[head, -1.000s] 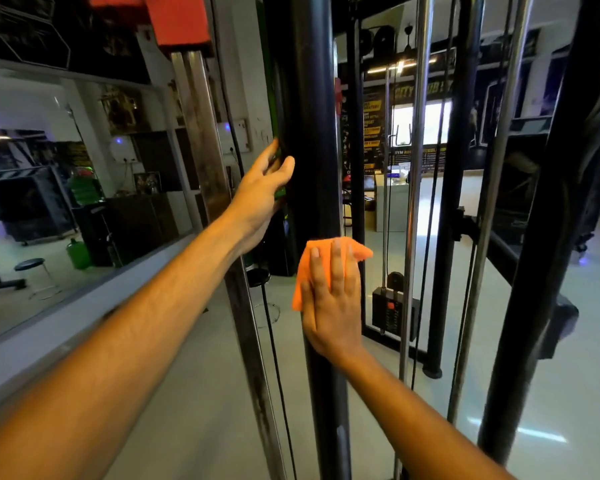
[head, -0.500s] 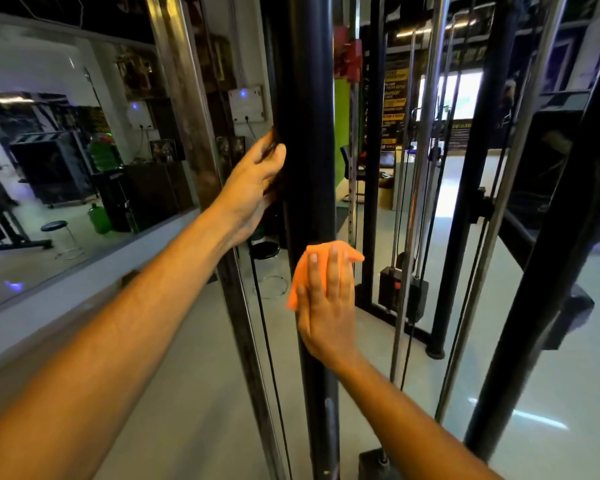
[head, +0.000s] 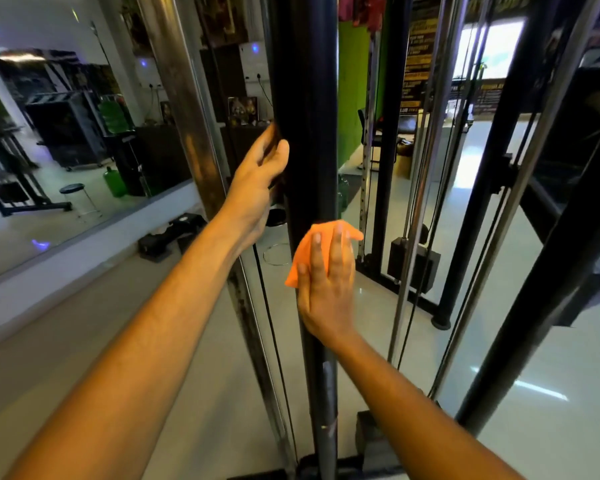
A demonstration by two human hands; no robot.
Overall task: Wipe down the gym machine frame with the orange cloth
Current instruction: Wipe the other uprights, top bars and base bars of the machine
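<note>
A thick black upright post (head: 305, 81) of the gym machine frame stands in the middle of the head view. My right hand (head: 326, 289) presses the orange cloth (head: 312, 237) flat against the post's front at about mid height, fingers pointing up. Only the cloth's top and left edge show around the fingers. My left hand (head: 257, 181) rests higher on the post's left side, fingers curled round its edge.
A worn steel bar (head: 201, 161) and a thin black cable (head: 274, 323) run just left of the post. Chrome guide rods (head: 413, 237), a weight block (head: 413, 265) and more black uprights (head: 548, 271) stand to the right. A wall mirror (head: 66, 150) fills the left; pale floor lies below.
My right hand and the cloth have slid down the post. My left hand has come down along the post's side too, and my view has tilted downward.
</note>
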